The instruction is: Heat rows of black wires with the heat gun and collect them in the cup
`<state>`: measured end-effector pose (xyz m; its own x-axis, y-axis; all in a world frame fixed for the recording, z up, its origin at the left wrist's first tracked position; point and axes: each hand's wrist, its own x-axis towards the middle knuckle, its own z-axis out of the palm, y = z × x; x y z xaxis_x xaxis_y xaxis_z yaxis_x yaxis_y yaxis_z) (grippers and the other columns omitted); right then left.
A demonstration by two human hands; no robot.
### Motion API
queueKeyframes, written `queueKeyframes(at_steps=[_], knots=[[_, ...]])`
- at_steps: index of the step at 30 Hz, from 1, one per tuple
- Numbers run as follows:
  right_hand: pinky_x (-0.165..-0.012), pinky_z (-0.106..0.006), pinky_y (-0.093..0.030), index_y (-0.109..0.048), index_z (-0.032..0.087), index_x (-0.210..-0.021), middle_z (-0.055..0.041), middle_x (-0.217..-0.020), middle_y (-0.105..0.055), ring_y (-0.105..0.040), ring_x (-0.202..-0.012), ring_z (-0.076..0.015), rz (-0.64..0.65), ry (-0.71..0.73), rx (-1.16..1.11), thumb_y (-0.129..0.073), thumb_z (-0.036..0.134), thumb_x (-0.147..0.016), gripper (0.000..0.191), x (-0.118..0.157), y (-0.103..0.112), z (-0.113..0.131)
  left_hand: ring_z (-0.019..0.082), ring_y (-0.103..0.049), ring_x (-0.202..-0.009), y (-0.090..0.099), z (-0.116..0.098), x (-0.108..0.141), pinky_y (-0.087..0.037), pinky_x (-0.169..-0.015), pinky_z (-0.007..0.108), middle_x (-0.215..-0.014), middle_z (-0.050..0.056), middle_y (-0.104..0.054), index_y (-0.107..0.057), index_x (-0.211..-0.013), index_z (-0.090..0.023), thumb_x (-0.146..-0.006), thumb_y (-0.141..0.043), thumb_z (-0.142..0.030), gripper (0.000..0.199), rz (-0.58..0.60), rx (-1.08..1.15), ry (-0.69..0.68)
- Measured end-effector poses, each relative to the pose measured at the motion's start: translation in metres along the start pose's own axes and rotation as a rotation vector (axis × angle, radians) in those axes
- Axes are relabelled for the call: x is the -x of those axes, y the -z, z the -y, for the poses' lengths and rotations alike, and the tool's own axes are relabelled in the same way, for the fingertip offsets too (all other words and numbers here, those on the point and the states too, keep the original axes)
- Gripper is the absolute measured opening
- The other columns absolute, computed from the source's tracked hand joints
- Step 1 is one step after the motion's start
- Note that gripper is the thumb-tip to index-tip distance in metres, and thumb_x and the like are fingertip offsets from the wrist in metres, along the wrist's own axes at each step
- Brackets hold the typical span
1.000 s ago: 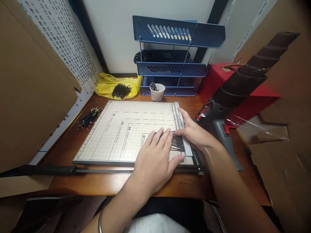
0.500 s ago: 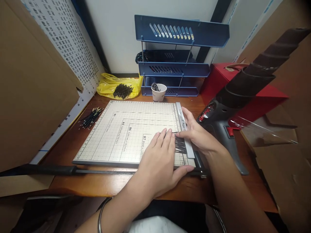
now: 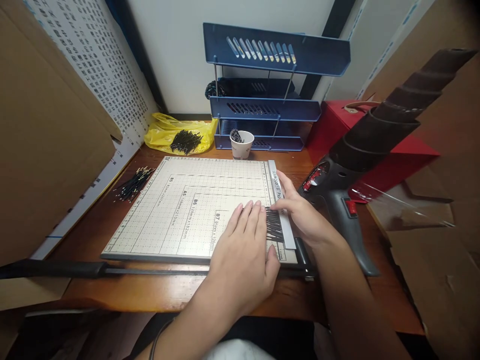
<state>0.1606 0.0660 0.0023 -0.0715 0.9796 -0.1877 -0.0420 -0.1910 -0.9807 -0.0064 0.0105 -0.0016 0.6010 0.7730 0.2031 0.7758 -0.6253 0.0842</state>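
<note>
One left hand (image 3: pixel 240 255) | one right hand (image 3: pixel 305 217) | one cutter (image 3: pixel 157 212) — many black strands (image 3: pixel 275 226)

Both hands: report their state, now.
Left hand: open, palm down over black strands on the guillotine paper cutter.
Right hand: thumb across the metal guide strip, fingers beyond it; whether it grips cannot be told.

Site classed as a small workshop corner. Indicators: wooden worktop (image 3: pixel 150 292) bearing a gridded paper cutter (image 3: pixel 146 212) and gun-shaped power tool (image 3: pixel 335 197); blue tiered file rack (image 3: pixel 318 55) at rear; cardboard (image 3: pixel 52 130) at both sides.
</note>
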Motion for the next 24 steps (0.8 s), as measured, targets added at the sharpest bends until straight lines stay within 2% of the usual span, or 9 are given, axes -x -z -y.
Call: queueKeyframes(at_steps=[7, 14, 18, 24], knots=[[-0.122, -0.044, -0.037, -0.018, 0.030, -0.162, -0.0031, -0.161, -0.043, -0.049, -0.143, -0.0234, -0.002, -0.019, -0.052, -0.058, 0.017, -0.074, 0.097, 0.001, -0.002, 0.003, 0.031, -0.024, -0.156, 0.006, -0.003, -0.012, -0.018, -0.130, 0.048, -0.164, 0.023, -0.031, -0.037, -0.155, 0.005, -0.102, -0.037, -0.035, 0.066, 0.029, 0.033, -0.019], [-0.120, -0.045, -0.041, -0.010, 0.030, -0.163, -0.0036, -0.160, -0.045, -0.048, -0.144, -0.0246, 0.027, -0.059, -0.002, -0.055, 0.020, -0.074, 0.101, 0.001, -0.001, 0.006, 0.031, -0.028, -0.155, 0.000, -0.005, -0.015, -0.025, -0.128, 0.049, -0.163, 0.022, -0.035, -0.041, -0.153, 0.003, -0.103, -0.034, -0.034, 0.062, 0.025, 0.033, -0.009], [-0.120, -0.046, -0.040, -0.011, 0.030, -0.163, -0.0036, -0.160, -0.046, -0.047, -0.145, -0.0252, 0.023, -0.068, -0.002, -0.056, 0.021, -0.074, 0.100, 0.002, 0.000, 0.006, 0.032, -0.030, -0.154, -0.003, -0.005, -0.017, -0.024, -0.128, 0.049, -0.163, 0.021, -0.036, -0.042, -0.153, 0.003, -0.103, -0.033, -0.034, 0.062, 0.019, 0.027, -0.007], [-0.125, -0.045, -0.033, -0.018, 0.029, -0.162, -0.0019, -0.162, -0.043, -0.045, -0.146, -0.0228, 0.023, -0.021, -0.042, -0.058, 0.019, -0.075, 0.097, 0.002, 0.002, 0.002, 0.030, -0.031, -0.155, 0.004, -0.004, -0.004, -0.021, -0.129, 0.051, -0.163, 0.019, -0.038, -0.040, -0.154, 0.001, -0.107, -0.030, -0.041, 0.064, -0.072, -0.003, -0.022]])
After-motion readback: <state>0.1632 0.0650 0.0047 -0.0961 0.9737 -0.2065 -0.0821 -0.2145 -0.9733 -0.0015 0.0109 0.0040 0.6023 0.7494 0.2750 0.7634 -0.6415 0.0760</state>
